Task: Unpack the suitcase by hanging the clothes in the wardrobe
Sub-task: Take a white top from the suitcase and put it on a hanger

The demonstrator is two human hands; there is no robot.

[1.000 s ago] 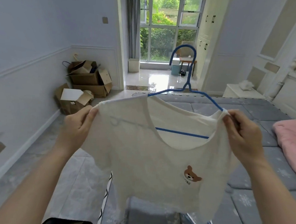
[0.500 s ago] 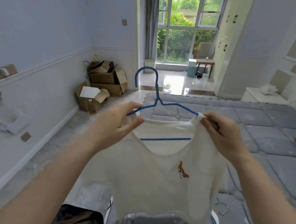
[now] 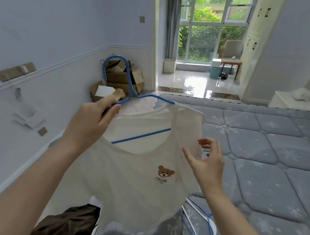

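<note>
Holding a white t-shirt (image 3: 135, 173) on a blue hanger (image 3: 129, 93), we are pinching the hanger's left shoulder with our left hand (image 3: 91, 125); our right hand (image 3: 206, 161) is hovering beside the sleeve, fingers spread, gripping nothing. The shirt is hanging midair over the bed (image 3: 262, 156). Light, floppy fabric, probably slipping easily, so we are better carrying it by the stiff hook. Cardboard boxes (image 3: 119, 79) are sitting open in the corner, contents unclear.
</note>
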